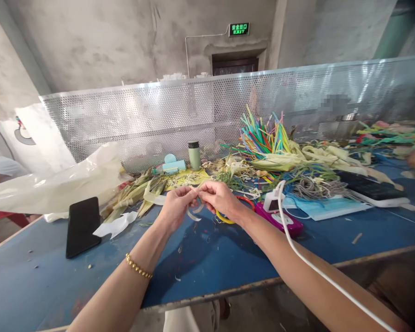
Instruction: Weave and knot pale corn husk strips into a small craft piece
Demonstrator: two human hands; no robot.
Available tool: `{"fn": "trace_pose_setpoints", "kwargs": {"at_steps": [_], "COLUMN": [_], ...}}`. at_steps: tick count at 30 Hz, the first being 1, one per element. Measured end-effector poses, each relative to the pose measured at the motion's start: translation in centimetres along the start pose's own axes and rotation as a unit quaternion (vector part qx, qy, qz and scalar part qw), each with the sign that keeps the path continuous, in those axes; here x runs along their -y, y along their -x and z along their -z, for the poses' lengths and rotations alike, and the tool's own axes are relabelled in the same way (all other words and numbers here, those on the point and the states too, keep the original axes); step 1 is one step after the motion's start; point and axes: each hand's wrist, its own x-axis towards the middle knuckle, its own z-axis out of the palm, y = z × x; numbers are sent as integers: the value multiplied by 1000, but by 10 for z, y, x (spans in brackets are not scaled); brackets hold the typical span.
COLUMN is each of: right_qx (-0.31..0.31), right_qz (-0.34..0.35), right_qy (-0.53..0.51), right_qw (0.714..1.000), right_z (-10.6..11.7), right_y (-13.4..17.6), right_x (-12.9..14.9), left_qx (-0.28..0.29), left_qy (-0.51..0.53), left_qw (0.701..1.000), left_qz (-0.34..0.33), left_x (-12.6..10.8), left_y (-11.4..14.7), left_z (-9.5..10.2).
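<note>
Above the blue table, my left hand and my right hand meet at the fingertips. Both are closed in a pinch on a thin pale strip, which looks like corn husk. One end curls down below my fingers, and the pinched part is hidden by them. A wider pale husk piece sticks out to the left of my left hand. Under my right hand lie red and yellow loops, partly covered, so their kind is unclear. A purple device with a white plug is just right of them.
At left lie a black phone, white paper scrap and plastic sheeting. Behind are a green bottle, dried husks and colourful sticks. A white cable crosses my right forearm; a blue mask lies right.
</note>
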Motion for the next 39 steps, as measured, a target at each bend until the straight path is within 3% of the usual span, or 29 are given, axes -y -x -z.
{"fn": "trace_pose_setpoints", "kwargs": {"at_steps": [7,17,25,31,35,39], "right_qx": [7,29,61,83,49,-51], "right_qz": [5,-20,-42,-65,-76,-55], "right_qy": [30,-56,-133,-176,-142,-92], "right_qw": [1000,998,988,979,986,993], "right_z": [-6,-4,-1,-1,-1,1], "right_y": [1,3,3,3,1,-5], "right_x": [-1,4,3,2,1,-3], "left_qx": [-50,-33,-28,9,28,27], "left_qy": [-59,-26,-16,32,29,15], "left_qw": [997,999,999,999,999,1000], "left_qz": [-24,3,-12,-3,-7,-1], "left_x": [2,-1,0,-5,-5,-4], "left_y": [2,2,3,1,-2,-1], "left_z": [-3,-3,-5,2,7,3]}}
